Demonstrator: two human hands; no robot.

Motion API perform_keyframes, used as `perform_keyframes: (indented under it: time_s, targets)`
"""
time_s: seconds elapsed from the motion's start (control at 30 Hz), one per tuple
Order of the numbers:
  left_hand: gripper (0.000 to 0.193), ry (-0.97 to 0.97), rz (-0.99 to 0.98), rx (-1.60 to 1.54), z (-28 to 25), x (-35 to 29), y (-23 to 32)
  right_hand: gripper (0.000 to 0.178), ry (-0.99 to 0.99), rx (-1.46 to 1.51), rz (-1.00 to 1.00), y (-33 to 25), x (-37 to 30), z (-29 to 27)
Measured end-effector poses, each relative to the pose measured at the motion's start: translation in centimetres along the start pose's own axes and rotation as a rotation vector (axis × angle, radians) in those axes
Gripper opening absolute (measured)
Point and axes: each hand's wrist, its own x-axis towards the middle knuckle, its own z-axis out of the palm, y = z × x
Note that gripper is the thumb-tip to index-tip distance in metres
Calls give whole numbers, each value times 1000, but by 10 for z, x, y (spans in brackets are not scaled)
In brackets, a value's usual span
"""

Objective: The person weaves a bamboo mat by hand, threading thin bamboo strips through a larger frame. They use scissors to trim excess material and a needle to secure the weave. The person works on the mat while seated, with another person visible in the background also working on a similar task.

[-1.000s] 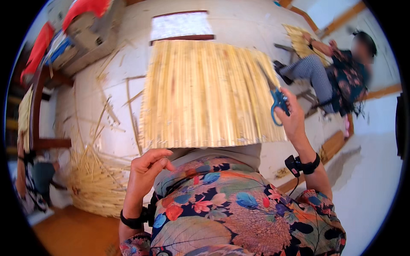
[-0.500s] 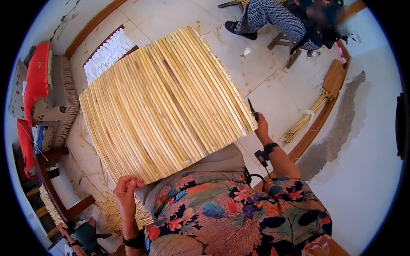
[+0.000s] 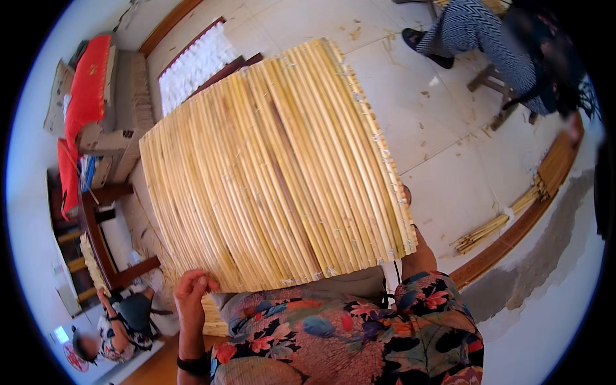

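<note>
A large mat of straw-coloured reed stalks [image 3: 269, 173], tied side by side, spans the middle of the view in front of my body. Its near-left corner is pinched between the curled fingers of my left hand [image 3: 191, 290]. At the mat's right edge only a sliver of my right hand [image 3: 407, 194] shows; the mat covers its fingers and anything they hold. My right forearm [image 3: 420, 256] comes up beside the near-right corner.
A person in zigzag-patterned trousers [image 3: 481, 45] sits at the far right. Bundled stalks [image 3: 484, 232] lie along the right wall. A sofa with a red cover [image 3: 90, 83] and a white-covered seat [image 3: 196, 67] stand left. Stalk scraps litter the tiled floor [image 3: 443, 170].
The mat now covers most of my right hand; the dark pointed tool seen in it before is hidden. My left hand still grips the mat's corner. The view has shifted, showing more at lower left.
</note>
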Motion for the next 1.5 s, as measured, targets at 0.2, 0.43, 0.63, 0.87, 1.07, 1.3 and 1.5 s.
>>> perform_keyframes:
  time_s: [0.2,0.43,0.63,0.87,1.07,1.3,1.5]
  targets:
    - [21,-38,-14,-23,-2,3,11,34,-82,16,-21,37,11,-17]
    - [34,-126,143,-305,-8,-2,6,23,-194,971,111,39,83,-183]
    - [43,-221,229,-478,-17,-2,-20,19,195,472,-615,-225,-35,-388]
    - [50,-335,306,-524,-11,-4,-41,18,-646,366,-1564,-428,-197,-273]
    - [53,-372,341,-576,-12,-11,-55,14,-769,118,-1823,-449,-212,-224]
    - [52,-425,388,-533,-14,-8,-66,13,-1019,38,-1685,-464,-212,-226]
    - [45,-316,360,-518,-17,-16,-62,25,-1004,-44,-1599,-462,-209,-224]
